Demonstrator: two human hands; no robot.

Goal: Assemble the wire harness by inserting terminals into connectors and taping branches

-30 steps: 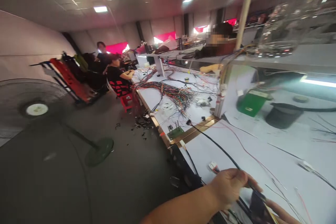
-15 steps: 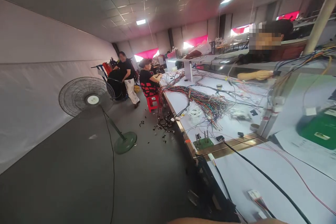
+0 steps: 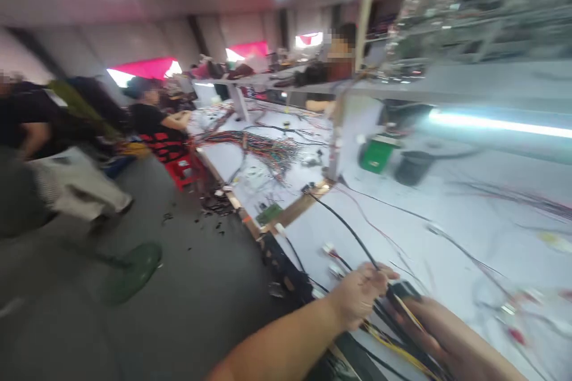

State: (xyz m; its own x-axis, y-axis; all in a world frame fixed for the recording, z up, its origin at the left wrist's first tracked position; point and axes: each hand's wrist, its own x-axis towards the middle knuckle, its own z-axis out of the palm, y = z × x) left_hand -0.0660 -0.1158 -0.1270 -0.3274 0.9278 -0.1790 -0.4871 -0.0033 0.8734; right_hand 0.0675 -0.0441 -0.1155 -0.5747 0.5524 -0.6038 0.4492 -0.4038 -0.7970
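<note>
My left hand [image 3: 360, 294] pinches a long black cable [image 3: 342, 223] that runs away across the white workbench [image 3: 447, 214] to a plug near a brass-coloured strip. My right hand [image 3: 440, 333] lies low at the frame's bottom right, fingers wrapped around a bundle of black and yellow wires [image 3: 402, 333]. The two hands are close together at the bench's near edge. The picture is blurred by motion.
A heap of coloured wires [image 3: 263, 152] lies farther along the bench. A green box [image 3: 376, 155] and a dark round object [image 3: 411, 168] stand under a lit shelf. A person in black sits on a red stool [image 3: 181, 169]. Another person walks at left. A fan base [image 3: 134, 271] stands on the floor.
The view swung left toward the fan, then back right and down. My hands left the frame and have come back into it, holding the cable and wires.
</note>
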